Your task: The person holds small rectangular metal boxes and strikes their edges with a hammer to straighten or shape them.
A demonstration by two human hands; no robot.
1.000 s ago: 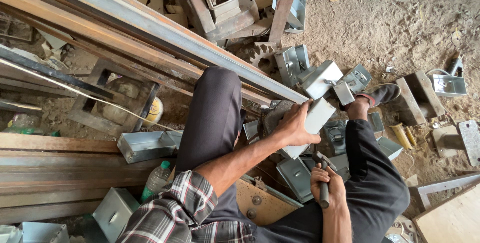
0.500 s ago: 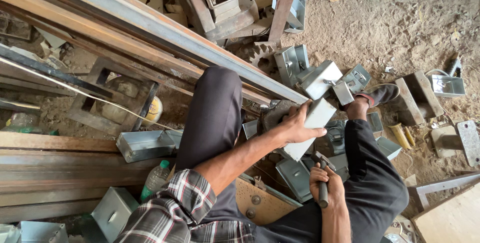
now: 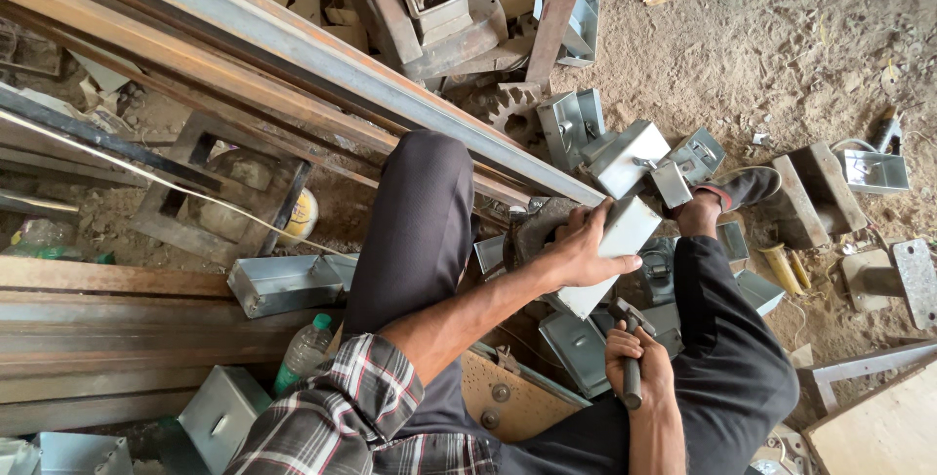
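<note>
I sit on the ground with my knees apart. My left hand (image 3: pixel 578 250) grips a grey sheet-metal box (image 3: pixel 615 246) and holds it tilted over a dark iron block (image 3: pixel 532 226) between my legs. My right hand (image 3: pixel 639 358) is closed around the handle of a small hammer (image 3: pixel 630 338), whose head sits just below the box's lower end. Several more grey metal boxes (image 3: pixel 625 153) lie beyond the held one, near my foot in a brown shoe (image 3: pixel 742 185).
Long rusty steel beams (image 3: pixel 293 55) run diagonally across the left. A loose box (image 3: pixel 283 285) and a green-capped plastic bottle (image 3: pixel 305 348) lie by my left thigh. Wooden blocks (image 3: pixel 805 192), brackets and scrap dot the sandy ground at right. A wooden board (image 3: pixel 883 431) sits bottom right.
My left hand has shifted its hold on the box slightly, tilting it a little. The right hand and hammer stay in place.
</note>
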